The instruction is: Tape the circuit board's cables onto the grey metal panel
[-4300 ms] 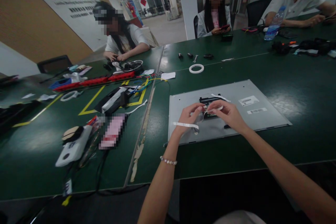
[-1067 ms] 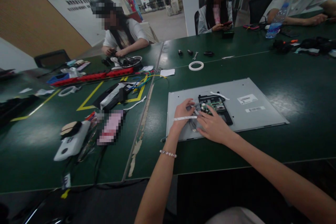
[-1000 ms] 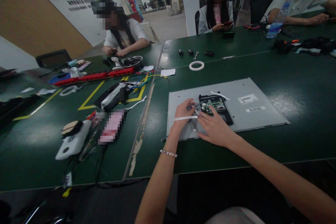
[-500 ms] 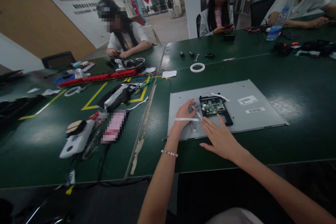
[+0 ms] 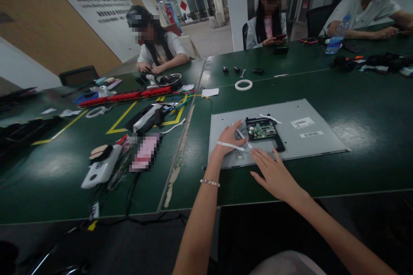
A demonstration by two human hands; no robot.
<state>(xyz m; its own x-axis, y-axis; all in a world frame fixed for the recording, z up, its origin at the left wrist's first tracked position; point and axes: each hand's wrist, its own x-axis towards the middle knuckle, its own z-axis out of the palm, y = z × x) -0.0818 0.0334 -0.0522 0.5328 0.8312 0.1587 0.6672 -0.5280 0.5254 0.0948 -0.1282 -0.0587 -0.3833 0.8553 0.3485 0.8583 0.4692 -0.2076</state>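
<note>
Head view: spotted a short white tape strip [image 5: 248, 145] slanting between the left hand [image 5: 231, 138] and the right hand [image 5: 272, 172], just left of the green circuit board [image 5: 260, 132] in its black frame [image 5: 281, 144], all above a big grey panel [image 5: 322, 139]. Saw the left thumb and index finger spread in a loose C, no pinch visible; couldn't tell about anything under the palm. Saw the right fingers stretched nearly flat, tips at the strip's near end, nothing gripped afaict. Couldn't make out much of the greyish cable [image 5: 239, 154] by the left hand. Would've worried about that most: could've ended up creased or poorly held down after a crooked press. Also noticed a second strip [image 5: 230, 145] clinging across the left wrist; could easily have snagged the cable during a careless turn. Didn't love the loose-looking third strip [image 5: 271, 118] at the frame's top either; might've stuck to a passing finger and tugged at the frame. Could've skidded the panel on the green table [image 5: 371, 111] too, given a heavy lean.
</note>
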